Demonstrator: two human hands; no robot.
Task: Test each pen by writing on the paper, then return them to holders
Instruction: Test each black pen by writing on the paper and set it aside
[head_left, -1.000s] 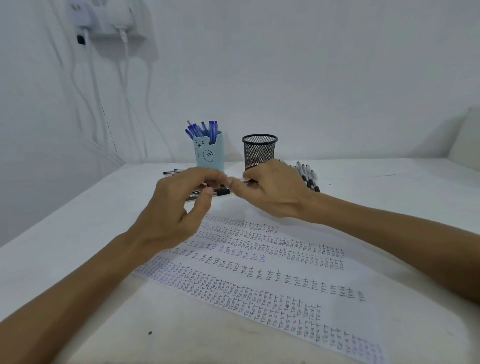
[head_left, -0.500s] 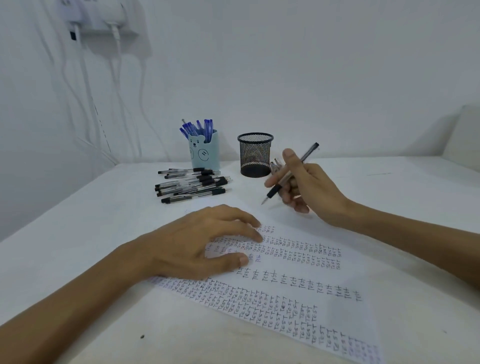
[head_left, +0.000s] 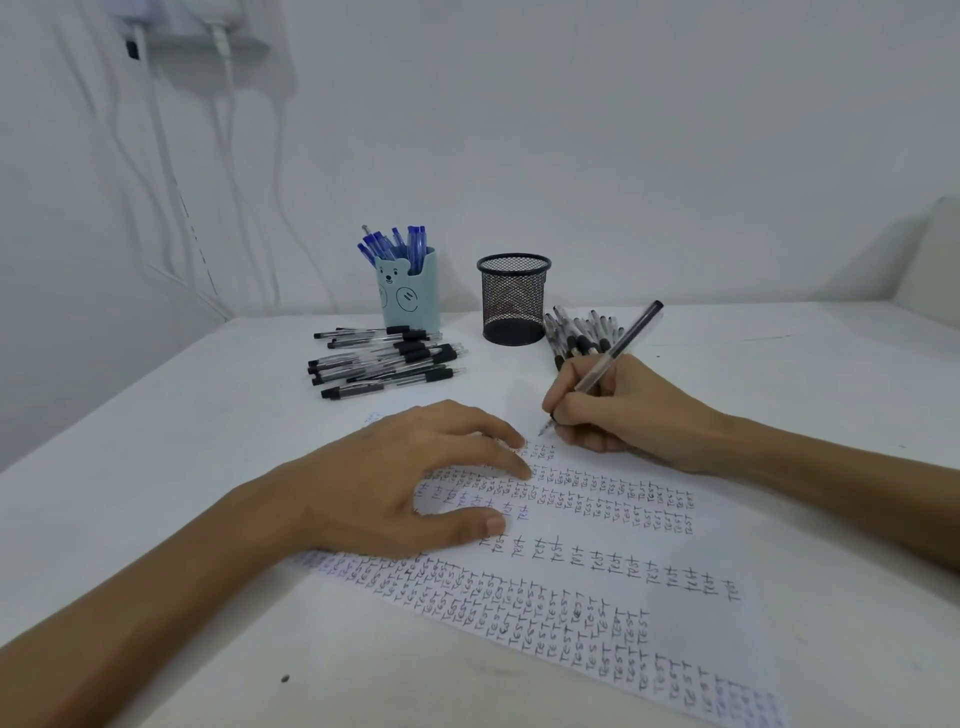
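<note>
A white paper (head_left: 587, 587) covered in rows of the word TEST lies on the table. My left hand (head_left: 415, 483) rests flat on it, fingers spread, pressing the sheet down. My right hand (head_left: 618, 410) grips a black pen (head_left: 613, 358) in a writing hold, its tip touching the paper's far edge. A light blue bear holder (head_left: 408, 293) holds several blue pens. Beside it stands a black mesh holder (head_left: 513, 299). Several black pens (head_left: 384, 361) lie in a pile left of the holders, and another pile of pens (head_left: 579, 332) lies right of the mesh holder.
The white table (head_left: 779, 374) meets a white wall behind the holders. Cables (head_left: 171, 171) hang down the wall at the left from a power strip. A pale cushion edge (head_left: 935, 260) shows at far right.
My hands parted from the pen they held together. My left hand dropped flat onto the paper. My right hand swung the pen down until its tip reached the sheet.
</note>
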